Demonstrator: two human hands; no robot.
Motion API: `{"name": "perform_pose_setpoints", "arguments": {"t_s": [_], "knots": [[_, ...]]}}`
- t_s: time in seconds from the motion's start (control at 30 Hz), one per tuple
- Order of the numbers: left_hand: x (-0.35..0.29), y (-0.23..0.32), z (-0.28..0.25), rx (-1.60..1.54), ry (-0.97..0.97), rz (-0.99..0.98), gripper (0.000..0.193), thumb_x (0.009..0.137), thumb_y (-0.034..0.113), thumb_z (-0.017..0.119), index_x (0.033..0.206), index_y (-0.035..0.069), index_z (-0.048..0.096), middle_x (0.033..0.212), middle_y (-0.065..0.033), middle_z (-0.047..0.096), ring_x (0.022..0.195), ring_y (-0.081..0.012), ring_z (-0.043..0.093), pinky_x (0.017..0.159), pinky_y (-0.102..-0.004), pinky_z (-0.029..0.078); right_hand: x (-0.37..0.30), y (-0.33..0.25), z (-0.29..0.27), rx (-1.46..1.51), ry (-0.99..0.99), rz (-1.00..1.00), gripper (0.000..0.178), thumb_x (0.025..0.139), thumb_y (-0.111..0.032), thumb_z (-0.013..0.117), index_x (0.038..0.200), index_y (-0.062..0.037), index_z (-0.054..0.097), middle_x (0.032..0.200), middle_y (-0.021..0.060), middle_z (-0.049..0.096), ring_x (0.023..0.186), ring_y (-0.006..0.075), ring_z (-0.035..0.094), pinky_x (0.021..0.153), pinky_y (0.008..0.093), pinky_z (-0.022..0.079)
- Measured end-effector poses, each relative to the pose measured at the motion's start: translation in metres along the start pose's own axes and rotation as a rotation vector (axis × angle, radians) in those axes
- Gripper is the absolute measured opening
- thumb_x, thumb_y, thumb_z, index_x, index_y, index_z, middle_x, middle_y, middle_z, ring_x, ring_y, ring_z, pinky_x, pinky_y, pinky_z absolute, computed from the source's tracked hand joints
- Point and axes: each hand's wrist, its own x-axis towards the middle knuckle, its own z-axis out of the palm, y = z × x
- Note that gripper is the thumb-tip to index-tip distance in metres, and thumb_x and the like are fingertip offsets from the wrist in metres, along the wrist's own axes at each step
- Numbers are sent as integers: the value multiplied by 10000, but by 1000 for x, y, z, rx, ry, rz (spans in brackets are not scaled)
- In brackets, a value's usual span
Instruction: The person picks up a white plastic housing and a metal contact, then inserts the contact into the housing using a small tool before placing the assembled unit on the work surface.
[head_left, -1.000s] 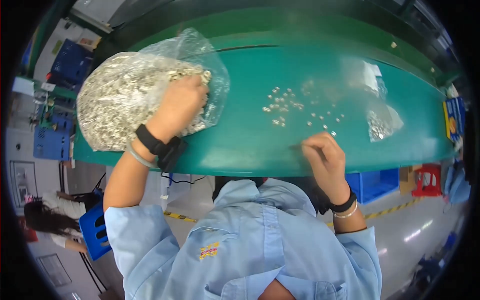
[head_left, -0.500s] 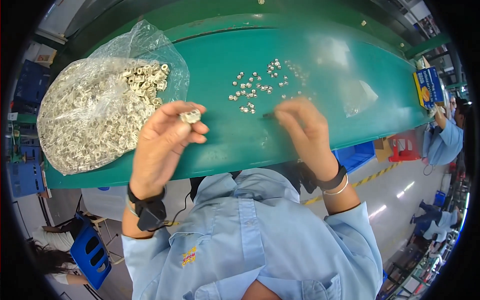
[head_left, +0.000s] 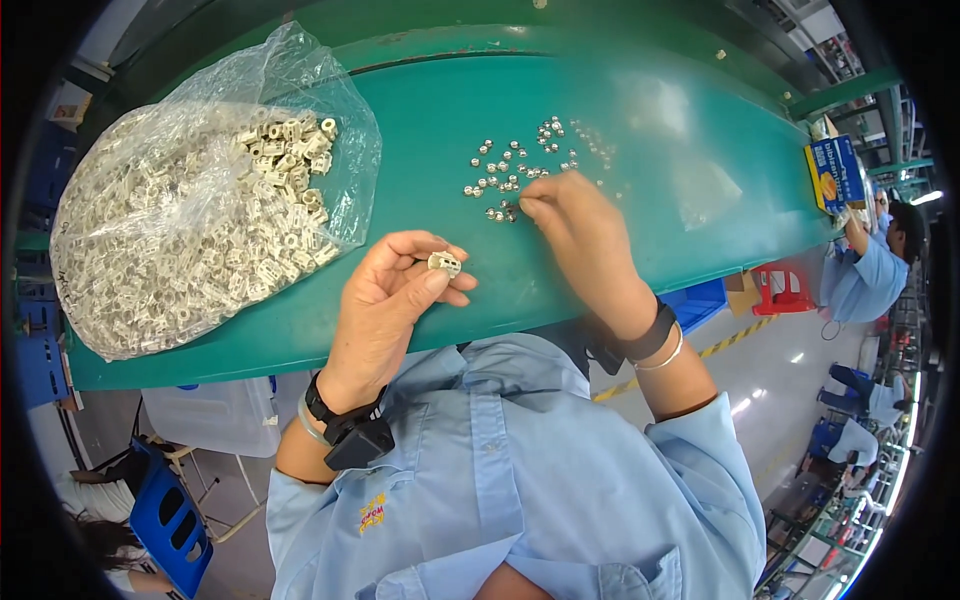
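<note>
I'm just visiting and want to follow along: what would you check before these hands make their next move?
1. Cream part gripped: ok, between the thumb and fingers of the left hand.
2. Right hand near the silver beads: ok, its fingertips are at their near edge.
3. Something in the right fingertips: cannot tell; they look pinched together, but any contents are too small to see.
4. Big clear bag open: ok, cream pieces show at its right end.
5. Sharp view of the right side of the green table: not ok, it looks hazy.
</note>
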Motion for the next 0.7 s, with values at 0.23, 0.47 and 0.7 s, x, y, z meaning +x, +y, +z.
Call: {"name": "perform_pose_setpoints", "arguments": {"t_s": [0.23, 0.47, 0.7], "knots": [[0, -2, 3, -62, 34, 15, 266, 912, 53, 598, 1166, 3, 533, 1106, -106, 608, 936, -150, 619, 803, -280, 509, -1, 0, 2, -66, 17, -25, 106, 851, -62, 640, 949, -22, 629, 844, 100, 611, 749, 238, 616, 670, 303, 484], [2, -7, 7, 59, 21, 94, 249, 884, 23, 614, 1124, -2, 549, 1096, -125, 610, 888, -147, 619, 776, -276, 518, -7, -7, -15, 153, -6, 145, 104, 889, -49, 612, 983, -6, 619, 875, 42, 618, 749, 129, 610, 675, 250, 482], [8, -7, 12, 74, -15, 34, 285, 896, 42, 606, 1166, 4, 524, 1079, -118, 604, 899, -145, 611, 778, -280, 512, -15, -23, -35, 438, 2, 205, 107, 915, -39, 588, 1014, -6, 617, 929, 8, 605, 777, 89, 595, 692, 216, 482]]}}
